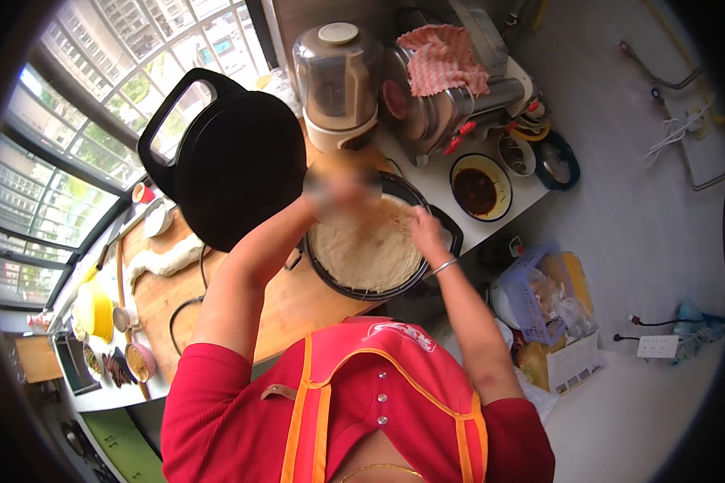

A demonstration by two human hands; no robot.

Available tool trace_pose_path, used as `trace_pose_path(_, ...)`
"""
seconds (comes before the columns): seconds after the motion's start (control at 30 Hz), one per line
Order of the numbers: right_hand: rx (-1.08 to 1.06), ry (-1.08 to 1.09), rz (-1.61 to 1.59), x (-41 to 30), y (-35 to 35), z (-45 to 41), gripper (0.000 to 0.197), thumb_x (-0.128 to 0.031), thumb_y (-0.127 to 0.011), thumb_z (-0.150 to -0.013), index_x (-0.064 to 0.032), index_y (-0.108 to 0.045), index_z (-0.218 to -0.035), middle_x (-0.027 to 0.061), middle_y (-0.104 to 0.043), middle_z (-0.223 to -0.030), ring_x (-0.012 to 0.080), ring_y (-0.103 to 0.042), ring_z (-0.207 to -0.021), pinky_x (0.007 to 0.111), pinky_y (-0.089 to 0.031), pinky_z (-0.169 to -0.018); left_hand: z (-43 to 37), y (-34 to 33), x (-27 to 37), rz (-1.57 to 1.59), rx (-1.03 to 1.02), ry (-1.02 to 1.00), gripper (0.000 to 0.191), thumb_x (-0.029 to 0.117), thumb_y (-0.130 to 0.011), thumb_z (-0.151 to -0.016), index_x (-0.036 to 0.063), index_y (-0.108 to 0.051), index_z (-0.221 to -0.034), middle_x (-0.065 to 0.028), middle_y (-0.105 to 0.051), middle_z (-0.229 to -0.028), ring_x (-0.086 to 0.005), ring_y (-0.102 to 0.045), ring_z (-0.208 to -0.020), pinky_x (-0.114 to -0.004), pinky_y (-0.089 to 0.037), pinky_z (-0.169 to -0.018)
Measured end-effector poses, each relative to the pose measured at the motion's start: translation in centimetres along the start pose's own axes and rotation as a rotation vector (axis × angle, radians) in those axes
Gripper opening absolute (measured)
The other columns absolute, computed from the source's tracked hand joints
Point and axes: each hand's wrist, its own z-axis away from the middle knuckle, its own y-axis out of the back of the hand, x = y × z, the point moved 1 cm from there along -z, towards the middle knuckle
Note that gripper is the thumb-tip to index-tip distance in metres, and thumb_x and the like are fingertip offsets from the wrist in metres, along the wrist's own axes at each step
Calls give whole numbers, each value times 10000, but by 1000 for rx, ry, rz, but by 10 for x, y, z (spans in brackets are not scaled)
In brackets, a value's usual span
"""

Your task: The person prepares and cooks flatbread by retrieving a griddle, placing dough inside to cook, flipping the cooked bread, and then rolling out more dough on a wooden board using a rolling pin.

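Note:
A wide round of pale flat dough [362, 259] lies in the black round pan of an electric griddle [350, 292]. My left hand [343, 187] is over the far left part of the pan, blurred, so its fingers and anything in them are hidden. At the dough's right edge, by the pan rim, is my right hand [428, 229] with its fingers bent. Whether they pinch the dough cannot be made out. The griddle's black lid [238, 163] stands raised to the left, its loop handle pointing away, and my left forearm passes in front of its lower edge.
A long dough roll [166, 259] lies on the wooden board [290, 308], near a black cord. Behind the pan stand a blender-like appliance [337, 84] and a metal roller machine [438, 102]. A bowl of dark sauce [481, 187] is at right; a yellow bowl [95, 311] is at left.

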Motion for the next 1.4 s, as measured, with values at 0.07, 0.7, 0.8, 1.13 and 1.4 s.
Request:
trace_pose_path(0.07,-170,-121,-178,-14,24,-6,182,-126,-537,-783,-34,-565,-938,189,-598,-785,368,-579,-760,417,-464,-700,22,18,13,46,15,48,194,200,-578,-743,18,-564,-811,-164,-579,-786,-351,-565,-796,-416,-461,-694)
trace_pose_path(0.7,-399,897,-471,-243,93,131,144,-90,-545,-746,-56,-596,-876,112,-614,-779,282,-598,-711,375,-488,-615,394,39,206,343,714,595,110,-12,-621,-737,0,-591,-842,-100,-538,-732,-197,-513,-648,-270,-404,-579)
trace_pose_path(0.8,-529,940,-554,-292,63,172,163,-84,-533,-740,-59,-600,-887,121,-614,-781,297,-598,-716,388,-479,-620,476,24,222,346,706,762,87,-18,-612,-739,-7,-589,-823,-89,-552,-745,-180,-542,-684,-266,-417,-600)
trace_pose_path(1.13,-943,1042,-609,-454,-13,273,195,-1,-509,-791,-3,-582,-973,166,-586,-720,223,-590,-637,297,-457,-589,693,-20,230,490,907,865,112,85,-621,-759,-6,-581,-810,-118,-549,-676,-193,-523,-626,-306,-409,-584)
trace_pose_path(1.4,-1090,1206,-542,-572,-72,287,172,-54,-517,-780,-11,-589,-930,184,-566,-731,328,-559,-671,364,-442,-609,784,-31,211,620,1036,873,50,-28,-577,-764,-21,-560,-811,-39,-523,-708,-89,-478,-678,-239,-408,-615)
